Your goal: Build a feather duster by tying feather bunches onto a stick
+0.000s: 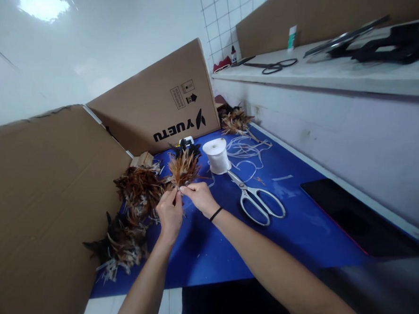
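Note:
A bundle of brown and black feathers point(184, 167) stands fanned out above my fingertips, over the blue work surface. My left hand point(170, 211) pinches its base, thumb against fingers. From the other side my right hand point(199, 196), with a black band at the wrist, pinches the same base, and the fingertips of both hands nearly meet. Beside my left hand lies a heap of reddish-brown feathers point(138, 188), and nearer to me a darker feather pile point(122, 246). Right of the bundle are a white spool point(216, 156) and silver-handled scissors point(259, 202), whose blades reach toward the spool.
Cardboard panels point(152, 96) wall off the left and back. Loose white ribbon point(247, 147) and more feathers point(235, 119) lie at the far end. A black tablet-like slab point(355, 215) rests at right, below a shelf point(328, 72) holding black scissors point(272, 66) and a glue stick point(291, 38).

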A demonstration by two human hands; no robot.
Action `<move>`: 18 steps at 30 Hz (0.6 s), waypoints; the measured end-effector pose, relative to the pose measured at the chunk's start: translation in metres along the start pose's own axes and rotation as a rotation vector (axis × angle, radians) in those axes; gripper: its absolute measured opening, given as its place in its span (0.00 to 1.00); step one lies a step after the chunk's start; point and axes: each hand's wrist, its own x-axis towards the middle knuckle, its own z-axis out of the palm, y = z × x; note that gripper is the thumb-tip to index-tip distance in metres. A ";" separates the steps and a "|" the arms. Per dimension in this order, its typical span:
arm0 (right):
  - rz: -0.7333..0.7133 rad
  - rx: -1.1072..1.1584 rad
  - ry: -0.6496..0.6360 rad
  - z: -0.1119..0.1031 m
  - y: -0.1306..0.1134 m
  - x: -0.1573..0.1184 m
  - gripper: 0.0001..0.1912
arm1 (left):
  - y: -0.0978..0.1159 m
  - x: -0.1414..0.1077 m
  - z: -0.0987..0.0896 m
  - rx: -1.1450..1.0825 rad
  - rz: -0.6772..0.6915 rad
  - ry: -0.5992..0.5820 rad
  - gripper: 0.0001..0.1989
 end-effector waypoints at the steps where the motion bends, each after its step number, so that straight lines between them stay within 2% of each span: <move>1: -0.012 -0.008 -0.008 0.000 0.000 0.000 0.20 | 0.001 0.000 -0.001 -0.002 0.013 0.003 0.14; 5: -0.046 0.065 -0.001 0.002 -0.001 -0.001 0.21 | 0.001 0.001 -0.004 -0.055 0.013 0.013 0.15; 9: 0.020 0.158 -0.003 0.003 -0.006 -0.002 0.21 | -0.001 0.006 -0.003 -0.077 0.011 0.003 0.13; 13: 0.107 0.189 -0.049 0.000 -0.013 -0.003 0.19 | -0.006 0.010 -0.002 -0.015 0.111 0.013 0.13; 18: 0.093 0.191 -0.102 0.000 -0.019 -0.005 0.17 | -0.014 0.012 -0.004 0.125 0.217 -0.001 0.14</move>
